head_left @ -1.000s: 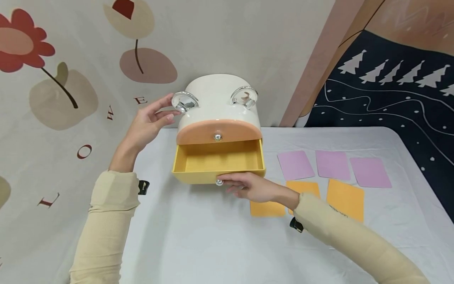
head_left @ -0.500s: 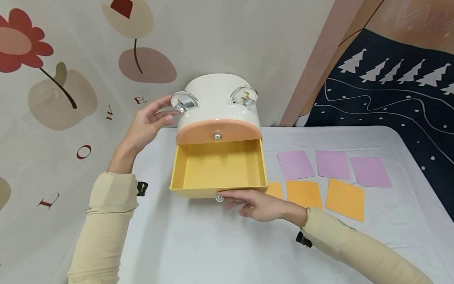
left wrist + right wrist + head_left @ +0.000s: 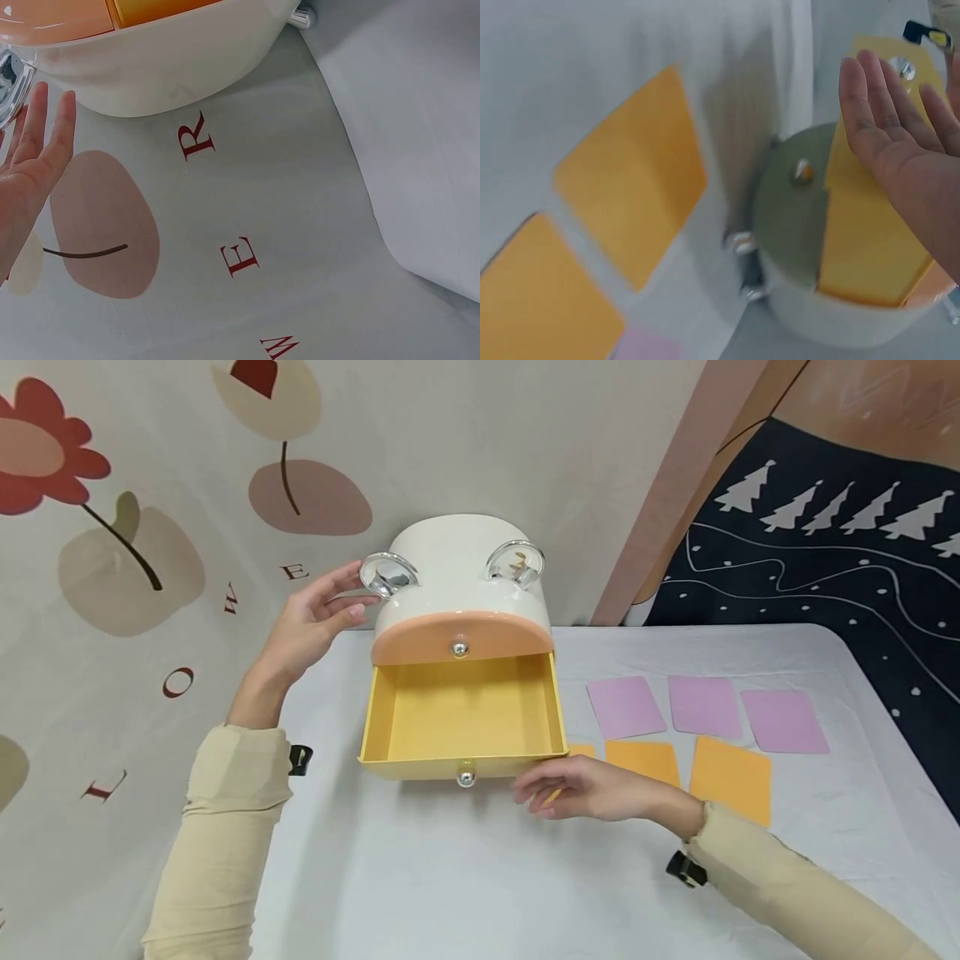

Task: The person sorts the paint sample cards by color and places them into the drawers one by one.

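Observation:
A small white cabinet [image 3: 468, 556] with two silver ear-like discs stands at the back of the table. Its yellow drawer [image 3: 420, 769] is pulled far out and holds nothing; the orange drawer [image 3: 420, 642] above stays closed. Beside the left silver disc [image 3: 390, 575], my left hand [image 3: 309, 610] has its fingertips right at the rim, and the left wrist view shows those fingers extended. Off the drawer's front right corner, my right hand [image 3: 588, 787] holds nothing, its fingers relaxed. The silver knob [image 3: 466, 777] on the yellow drawer is uncovered. In the right wrist view, the hand [image 3: 907, 142] overlaps the drawer.
Several purple cards [image 3: 703, 705] lie in a row right of the cabinet, with orange cards [image 3: 731, 777] in front of them, partly behind my right arm. A printed cloth [image 3: 480, 435] hangs close behind the cabinet. The white table's [image 3: 420, 877] cover is slightly wrinkled.
The yellow drawer has slid out toward me, drawn by my right hand at the knob. That hand has since let go and moved right. My left hand stays at the disc.

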A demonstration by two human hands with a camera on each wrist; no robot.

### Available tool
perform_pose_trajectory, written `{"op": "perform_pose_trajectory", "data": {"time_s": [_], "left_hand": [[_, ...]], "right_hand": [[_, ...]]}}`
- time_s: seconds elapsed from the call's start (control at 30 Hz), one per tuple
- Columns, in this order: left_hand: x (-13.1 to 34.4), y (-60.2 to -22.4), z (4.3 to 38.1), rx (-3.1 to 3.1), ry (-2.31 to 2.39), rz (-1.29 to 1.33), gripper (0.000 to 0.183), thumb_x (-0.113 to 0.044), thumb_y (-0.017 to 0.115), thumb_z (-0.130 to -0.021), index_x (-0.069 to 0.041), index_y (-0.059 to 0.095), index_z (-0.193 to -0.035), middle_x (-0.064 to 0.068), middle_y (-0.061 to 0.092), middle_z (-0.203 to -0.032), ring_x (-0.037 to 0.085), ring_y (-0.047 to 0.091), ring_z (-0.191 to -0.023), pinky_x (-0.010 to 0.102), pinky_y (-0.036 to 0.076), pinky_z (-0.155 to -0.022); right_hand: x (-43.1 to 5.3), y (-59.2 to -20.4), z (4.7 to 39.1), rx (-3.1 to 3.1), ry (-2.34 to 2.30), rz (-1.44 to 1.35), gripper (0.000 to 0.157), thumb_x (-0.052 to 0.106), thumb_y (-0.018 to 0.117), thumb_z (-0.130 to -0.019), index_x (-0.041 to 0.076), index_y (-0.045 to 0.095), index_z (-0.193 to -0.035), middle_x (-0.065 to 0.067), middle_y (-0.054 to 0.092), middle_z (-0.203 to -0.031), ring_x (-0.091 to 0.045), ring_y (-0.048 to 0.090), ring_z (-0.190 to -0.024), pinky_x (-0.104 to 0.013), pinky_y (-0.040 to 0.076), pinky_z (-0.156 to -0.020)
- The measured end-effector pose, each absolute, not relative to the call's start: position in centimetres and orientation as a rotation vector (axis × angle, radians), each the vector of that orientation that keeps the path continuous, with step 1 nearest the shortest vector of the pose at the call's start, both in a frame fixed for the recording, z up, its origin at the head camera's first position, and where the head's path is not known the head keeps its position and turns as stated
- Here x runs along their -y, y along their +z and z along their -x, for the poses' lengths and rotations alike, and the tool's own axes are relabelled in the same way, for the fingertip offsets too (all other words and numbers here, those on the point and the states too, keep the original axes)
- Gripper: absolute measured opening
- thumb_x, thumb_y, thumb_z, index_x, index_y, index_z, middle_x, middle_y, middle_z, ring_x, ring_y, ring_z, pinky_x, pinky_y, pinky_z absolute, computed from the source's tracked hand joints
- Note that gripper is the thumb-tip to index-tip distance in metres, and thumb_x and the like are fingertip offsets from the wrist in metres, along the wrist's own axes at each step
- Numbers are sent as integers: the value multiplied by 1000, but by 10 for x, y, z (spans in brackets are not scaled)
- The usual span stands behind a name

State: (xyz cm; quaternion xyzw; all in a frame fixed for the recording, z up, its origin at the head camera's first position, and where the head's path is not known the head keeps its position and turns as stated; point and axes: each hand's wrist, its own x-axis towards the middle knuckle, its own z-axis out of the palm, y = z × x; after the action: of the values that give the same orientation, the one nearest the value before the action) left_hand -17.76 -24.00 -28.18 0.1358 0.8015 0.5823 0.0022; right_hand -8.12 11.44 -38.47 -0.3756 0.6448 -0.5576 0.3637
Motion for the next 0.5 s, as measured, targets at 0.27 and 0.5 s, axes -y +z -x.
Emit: {"op": "perform_pose_trajectory", "data": {"time_s": [0.27, 0.5], "left_hand": [[239, -281, 178, -2506, 1833, -427, 54, 5, 53, -89, -5, 36, -139, 16, 47, -125, 12, 57, -105, 19, 49, -82], [239, -281, 178, -2489, 1847, -417, 55, 7, 52, -88, -5, 36, -140, 16, 46, -125, 15, 56, -107, 21, 49, -83]], "right_hand": [[-165, -410, 95, -1922, -1450, 661, 31, 2, 61, -86, -11, 55, -112, -27, 58, -105, -37, 57, -94, -29, 52, -78], [-176, -434, 105, -2405, -1293, 361, 35, 4, 71, -77, -8, 58, -107, -12, 57, -89, -22, 50, -79, -24, 45, -66]]}}
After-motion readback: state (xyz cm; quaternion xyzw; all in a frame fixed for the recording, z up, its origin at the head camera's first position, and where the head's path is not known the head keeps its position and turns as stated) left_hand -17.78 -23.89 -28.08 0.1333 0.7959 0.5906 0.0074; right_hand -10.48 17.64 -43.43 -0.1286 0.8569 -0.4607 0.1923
